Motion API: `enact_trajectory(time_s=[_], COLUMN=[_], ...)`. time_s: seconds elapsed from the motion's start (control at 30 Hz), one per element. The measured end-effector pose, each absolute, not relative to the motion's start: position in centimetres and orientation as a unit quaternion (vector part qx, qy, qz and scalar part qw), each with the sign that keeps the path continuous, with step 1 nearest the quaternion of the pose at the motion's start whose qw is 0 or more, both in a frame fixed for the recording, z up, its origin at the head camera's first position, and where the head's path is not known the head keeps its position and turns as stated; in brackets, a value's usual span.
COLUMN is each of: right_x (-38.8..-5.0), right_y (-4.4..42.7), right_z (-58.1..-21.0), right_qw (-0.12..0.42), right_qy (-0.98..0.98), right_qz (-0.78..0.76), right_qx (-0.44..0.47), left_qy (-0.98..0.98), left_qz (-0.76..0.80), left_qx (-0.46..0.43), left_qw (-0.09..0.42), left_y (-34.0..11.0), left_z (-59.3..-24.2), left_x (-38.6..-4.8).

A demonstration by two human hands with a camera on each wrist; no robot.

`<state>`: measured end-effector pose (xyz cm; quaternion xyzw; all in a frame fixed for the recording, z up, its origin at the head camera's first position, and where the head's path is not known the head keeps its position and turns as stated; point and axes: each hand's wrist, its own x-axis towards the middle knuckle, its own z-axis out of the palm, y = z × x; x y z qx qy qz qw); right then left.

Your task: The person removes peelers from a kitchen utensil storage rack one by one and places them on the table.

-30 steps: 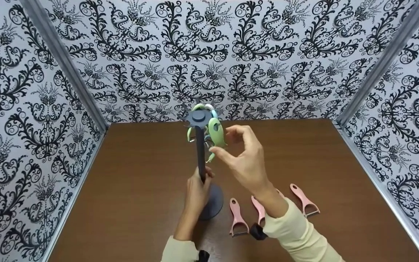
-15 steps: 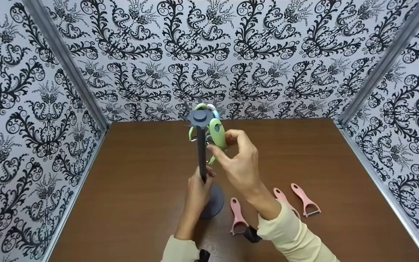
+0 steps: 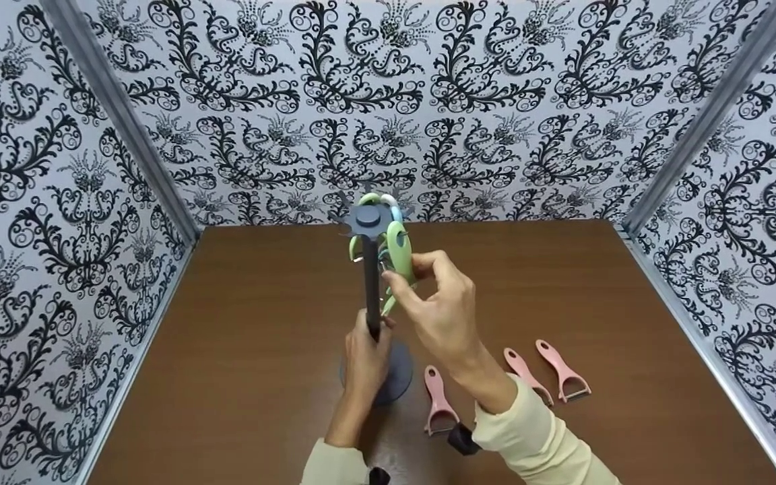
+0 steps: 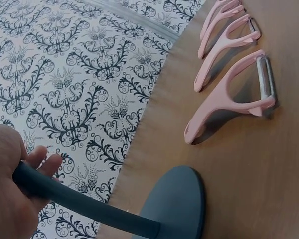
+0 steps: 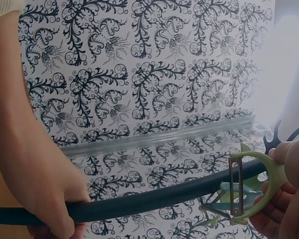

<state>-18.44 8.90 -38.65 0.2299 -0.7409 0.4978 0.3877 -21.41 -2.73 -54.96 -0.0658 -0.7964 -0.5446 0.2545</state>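
Pink peelers (image 3: 436, 387) below right hand (image 3: 443, 306), post (image 3: 370, 283) alongside.
Green peeler (image 3: 399, 246) pinched in its grasp; left hand (image 3: 365, 357) grips post lower.

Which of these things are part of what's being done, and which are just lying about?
Part of it, apparently:
dark stand, held by its stem
green peeler, held
other peelers hanging there

Just lying about, seemingly:
pink peelers on the table

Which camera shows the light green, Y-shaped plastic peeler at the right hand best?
Right wrist view: the light green peeler shows its metal blade plainly, though the right hand covers much of the rest. The head view shows mainly its handle, the blade indistinct; the left wrist view doesn't show it.
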Motion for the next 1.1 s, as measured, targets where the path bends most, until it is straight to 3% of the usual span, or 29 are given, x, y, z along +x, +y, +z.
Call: enact_trajectory(time_s=[0.3, 0.73, 1.1], right_x=[-18.0, -16.3, -16.0], right_y=[9.1, 10.5, 11.5], right_z=[-37.9, -36.2, -35.6], right_qw=[0.367, 0.306, 0.307], right_qy=[-0.752, -0.793, -0.798], right_qz=[0.5, 0.483, 0.471], right_qx=[0.222, 0.208, 0.219], left_qy=[-0.799, -0.816, -0.821], left_qz=[-0.526, -0.505, -0.497], left_qx=[-0.073, -0.086, -0.1], left_qw=[0.283, 0.266, 0.262], left_y=[-2.7, -2.9, -3.1], left_z=[-55.0, -55.0, -54.7], left_x=[-21.2, -21.2, -21.2])
